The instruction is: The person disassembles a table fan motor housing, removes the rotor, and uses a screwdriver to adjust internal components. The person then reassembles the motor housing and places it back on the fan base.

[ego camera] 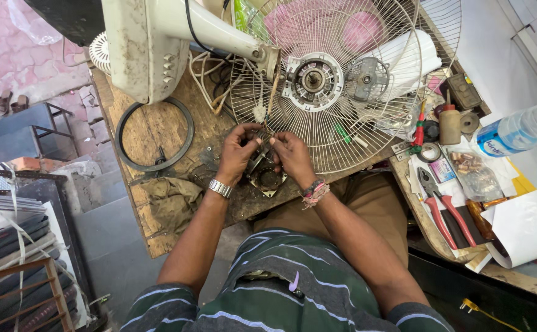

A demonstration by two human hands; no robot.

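Note:
My left hand (pixel 236 154) and my right hand (pixel 293 157) both grip a dark metal fan motor (pixel 265 174) over the front edge of a worn wooden bench (pixel 158 132). The left wrist wears a metal watch, the right wrist a beaded band. Wires run from the motor up toward the fan's neck. Just beyond my hands lies a round wire fan guard (pixel 342 132) with the motor housing plate (pixel 313 80) at its centre. The cream fan stand (pixel 142 46) leans over the bench at the back left.
A black rubber ring (pixel 155 134) and a dirty rag (pixel 173 200) lie at the left. On the right are red-handled pliers (pixel 444 212), a plastic water bottle (pixel 521 129), tape rolls, a small bag of parts and white paper (pixel 527 224). Metal racks stand on the floor at the left.

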